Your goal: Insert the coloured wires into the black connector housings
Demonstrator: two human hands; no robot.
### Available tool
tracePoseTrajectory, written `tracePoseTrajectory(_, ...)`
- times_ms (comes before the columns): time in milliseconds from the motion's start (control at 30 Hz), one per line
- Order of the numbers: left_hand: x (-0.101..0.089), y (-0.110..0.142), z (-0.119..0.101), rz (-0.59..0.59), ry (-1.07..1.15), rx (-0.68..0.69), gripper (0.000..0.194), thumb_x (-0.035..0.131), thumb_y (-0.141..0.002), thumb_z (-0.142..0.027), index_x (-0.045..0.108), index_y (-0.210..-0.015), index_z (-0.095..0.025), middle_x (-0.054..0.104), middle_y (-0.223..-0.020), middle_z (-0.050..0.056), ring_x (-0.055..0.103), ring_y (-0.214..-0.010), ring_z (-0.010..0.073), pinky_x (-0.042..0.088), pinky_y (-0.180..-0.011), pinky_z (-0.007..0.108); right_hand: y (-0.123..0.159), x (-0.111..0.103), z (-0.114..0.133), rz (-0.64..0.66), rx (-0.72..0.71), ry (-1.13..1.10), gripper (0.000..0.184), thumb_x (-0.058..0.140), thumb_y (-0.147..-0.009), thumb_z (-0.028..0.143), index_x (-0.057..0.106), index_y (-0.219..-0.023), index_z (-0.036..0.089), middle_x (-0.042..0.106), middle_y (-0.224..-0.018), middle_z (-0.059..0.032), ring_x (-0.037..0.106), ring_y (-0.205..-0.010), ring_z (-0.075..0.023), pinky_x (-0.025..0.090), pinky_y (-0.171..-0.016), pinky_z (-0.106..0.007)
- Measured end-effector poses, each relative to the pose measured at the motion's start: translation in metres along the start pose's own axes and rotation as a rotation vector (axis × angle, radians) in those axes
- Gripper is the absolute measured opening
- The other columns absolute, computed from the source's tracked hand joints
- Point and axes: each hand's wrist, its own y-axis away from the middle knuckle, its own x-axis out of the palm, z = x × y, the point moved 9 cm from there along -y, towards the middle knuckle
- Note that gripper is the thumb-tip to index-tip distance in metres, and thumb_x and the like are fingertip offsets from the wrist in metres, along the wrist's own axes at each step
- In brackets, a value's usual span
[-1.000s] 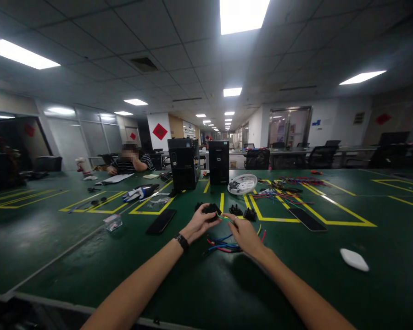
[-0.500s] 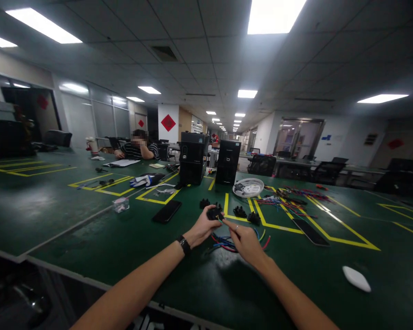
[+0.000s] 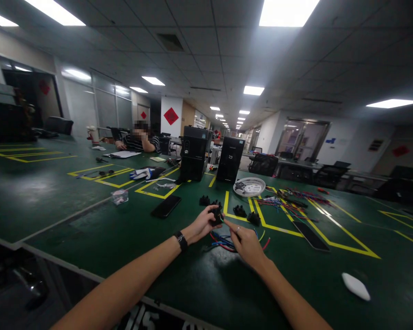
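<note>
My left hand [image 3: 201,225], with a dark watch on its wrist, grips a small black plastic part [image 3: 216,216] above the table. A short bit of green wire [image 3: 222,220] shows at that part's right side. My right hand [image 3: 245,240] meets it from the right, index finger stretched to the wire and the other fingers curled. The wire seems pinched there, though the thumb is mostly hidden. Under the hands lies a bundle of blue, red, green and black wires [image 3: 223,241]. Similar black parts [image 3: 240,211] stand just beyond, several in all.
Two black computer towers [image 3: 230,160] stand ahead. Near them are a white basket [image 3: 249,187] and loose coloured wires [image 3: 285,204]. Dark phones [image 3: 166,206] lie on both sides, a white case [image 3: 355,286] at right, a clear box [image 3: 119,197] at left. A person [image 3: 141,140] sits across the table.
The view has tilted and shifted. My right index finger has moved up against the black part, and less green wire shows. My left hand has turned the part more upright.
</note>
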Motion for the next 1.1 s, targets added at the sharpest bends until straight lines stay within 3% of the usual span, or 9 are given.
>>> tracePoseTrajectory(200, -0.003, -0.002, 0.002, 0.000, -0.022, 0.008, 0.053, 0.046, -0.064, -0.003, 0.043, -0.114, -0.020, 0.066, -0.097, 0.009, 0.065, -0.091, 0.0194, 0.051, -0.077, 0.034, -0.001, 0.002, 0.002, 0.024, 0.013, 0.014, 0.040, 0.040, -0.093, 0.019, 0.055, -0.130, 0.020, 0.071, -0.104, -0.0076, 0.066, -0.084, -0.0166, 0.049, -0.080, -0.028)
tracePoseTrajectory(367, -0.005, 0.001, 0.000, -0.002, -0.079, 0.022, 0.044, 0.055, -0.073, -0.009, 0.042, -0.114, -0.021, 0.064, -0.101, 0.009, 0.065, -0.088, 0.0176, 0.052, -0.078, 0.035, -0.004, 0.005, 0.005, 0.098, 0.044, 0.058, 0.041, 0.039, -0.091, 0.017, 0.057, -0.128, 0.018, 0.072, -0.095, -0.0071, 0.066, -0.077, -0.0164, 0.048, -0.075, -0.027)
tracePoseTrajectory(533, -0.002, 0.008, -0.005, -0.008, -0.215, 0.065, 0.044, 0.064, -0.077, -0.015, 0.042, -0.114, -0.023, 0.060, -0.109, 0.009, 0.066, -0.092, 0.0178, 0.050, -0.088, 0.041, -0.005, 0.009, 0.010, 0.176, 0.030, 0.106, 0.042, 0.039, -0.090, 0.017, 0.057, -0.128, 0.020, 0.072, -0.093, -0.0071, 0.066, -0.079, -0.0177, 0.046, -0.074, -0.027)
tracePoseTrajectory(800, 0.001, 0.008, -0.009, -0.026, -0.268, 0.145, 0.050, 0.063, -0.074, -0.008, 0.039, -0.116, -0.022, 0.060, -0.112, 0.012, 0.069, -0.086, 0.0183, 0.050, -0.090, 0.045, -0.001, 0.021, 0.017, 0.271, 0.013, 0.136, 0.044, 0.037, -0.093, 0.020, 0.047, -0.137, 0.021, 0.071, -0.102, -0.0090, 0.066, -0.088, -0.0203, 0.044, -0.077, -0.028)
tracePoseTrajectory(967, -0.005, 0.005, -0.016, -0.059, -0.384, 0.220, 0.050, 0.060, -0.076, -0.009, 0.037, -0.119, -0.022, 0.060, -0.112, 0.011, 0.069, -0.083, 0.0180, 0.051, -0.088, 0.042, -0.002, 0.020, 0.008, 0.232, 0.095, 0.098, 0.042, 0.037, -0.095, 0.025, 0.047, -0.136, 0.021, 0.070, -0.105, -0.0097, 0.066, -0.092, -0.0222, 0.045, -0.080, -0.030)
tracePoseTrajectory(1100, -0.001, 0.007, -0.026, -0.023, -0.545, 0.248, 0.053, 0.066, -0.078, -0.027, 0.038, -0.122, -0.023, 0.060, -0.113, 0.011, 0.068, -0.082, 0.0184, 0.054, -0.077, 0.035, -0.004, 0.018, -0.004, 0.147, 0.160, -0.103, 0.035, 0.036, -0.096, 0.025, 0.058, -0.124, 0.020, 0.070, -0.104, -0.0077, 0.066, -0.092, -0.0207, 0.045, -0.081, -0.029)
